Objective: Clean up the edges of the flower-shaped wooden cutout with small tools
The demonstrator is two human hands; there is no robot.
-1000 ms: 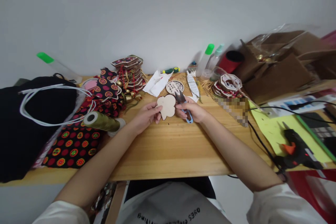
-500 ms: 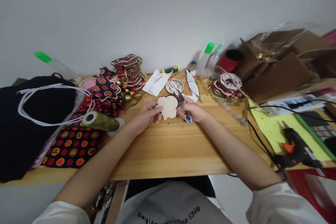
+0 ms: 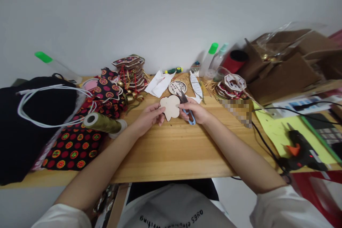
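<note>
A pale, flower-shaped wooden piece with a dark edge is held above the table, its plain face toward me. My left hand pinches its left side, thumb on top. My right hand holds blue-handled scissors, blades pointing up and away, while its thumb also presses on the right edge of the piece. Just beyond lies a round wooden disc with dark writing. Crumpled white paper is left of the disc, and a white tube is right of it.
At left, an olive thread spool lies by patterned black fabric and a white cable. Stacked ornaments stand at the back. To the right are a black glue gun on yellow paper and a cardboard box.
The wooden piece has shifted slightly up and left and tilted a little. My right thumb now rests on its right edge. The scissors remain in my right hand.
</note>
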